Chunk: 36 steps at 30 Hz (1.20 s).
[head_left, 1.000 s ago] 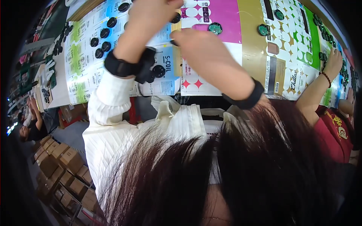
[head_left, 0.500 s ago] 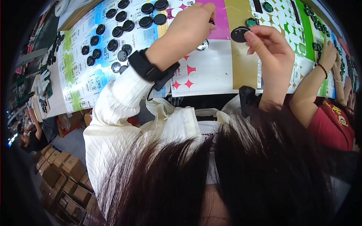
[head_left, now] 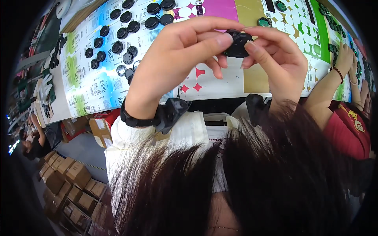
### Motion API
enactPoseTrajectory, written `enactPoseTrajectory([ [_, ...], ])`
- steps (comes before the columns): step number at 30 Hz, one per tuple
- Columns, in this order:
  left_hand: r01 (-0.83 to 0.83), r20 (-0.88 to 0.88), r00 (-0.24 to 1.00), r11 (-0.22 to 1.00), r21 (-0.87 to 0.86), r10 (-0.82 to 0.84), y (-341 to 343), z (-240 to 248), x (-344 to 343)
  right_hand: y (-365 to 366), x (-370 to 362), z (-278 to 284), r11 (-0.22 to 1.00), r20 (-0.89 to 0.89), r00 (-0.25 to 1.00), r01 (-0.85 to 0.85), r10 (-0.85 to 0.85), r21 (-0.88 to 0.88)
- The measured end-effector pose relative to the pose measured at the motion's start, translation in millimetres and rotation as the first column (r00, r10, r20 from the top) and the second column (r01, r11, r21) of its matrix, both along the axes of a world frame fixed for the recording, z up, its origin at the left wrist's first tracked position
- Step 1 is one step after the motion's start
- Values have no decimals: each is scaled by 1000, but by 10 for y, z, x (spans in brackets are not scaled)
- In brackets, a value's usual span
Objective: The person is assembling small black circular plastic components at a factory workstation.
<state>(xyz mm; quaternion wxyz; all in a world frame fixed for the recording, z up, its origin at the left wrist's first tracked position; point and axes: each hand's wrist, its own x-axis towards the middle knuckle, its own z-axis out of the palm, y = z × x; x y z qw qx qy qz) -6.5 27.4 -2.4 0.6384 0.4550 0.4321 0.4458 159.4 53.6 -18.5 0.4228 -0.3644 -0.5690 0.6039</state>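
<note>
Above the printed sheets, my left hand (head_left: 173, 59) and my right hand (head_left: 281, 51) meet fingertip to fingertip. Between thumb and fingers my right hand pinches a round black disc (head_left: 238, 50), tilted with its face toward me. Thumb and forefinger of my left hand close on a smaller black part (head_left: 233, 33) at the disc's upper left edge; its exact shape is partly hidden by the fingers. The two pieces touch or overlap; whether they are joined, I cannot tell.
Several black round caps (head_left: 117, 47) stand on the sheets at left, with flat black discs (head_left: 128, 58) beside them. Green-faced round pieces (head_left: 263, 22) lie at right. A co-worker's arm (head_left: 328, 78) reaches in there. Cardboard boxes (head_left: 78, 174) are stacked at lower left.
My left hand has come nearer and right, bringing the small black part against the disc. My right hand has stayed nearly in place, with the disc shifted left and turned.
</note>
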Motion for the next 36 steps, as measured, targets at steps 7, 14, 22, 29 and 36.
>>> enactPoseTrajectory([
  [7,-99,-33,994,994,47,100,-99,-39,-24,-7,-50,-6,804,372,916,-105,-152,585],
  [14,-78,164,983,996,-50,85,-115,-7,-99,34,-21,-55,601,344,905,-134,-249,788],
  [22,1,148,989,999,48,-8,-89,-114,-141,11,-35,-14,590,276,949,-139,-150,795],
  [29,27,141,990,999,18,-30,-69,-100,-157,34,-51,-25,612,254,959,-125,-128,781],
  [36,-55,99,994,998,8,54,-120,-58,-106,41,-89,-76,592,237,960,-105,-150,799],
])
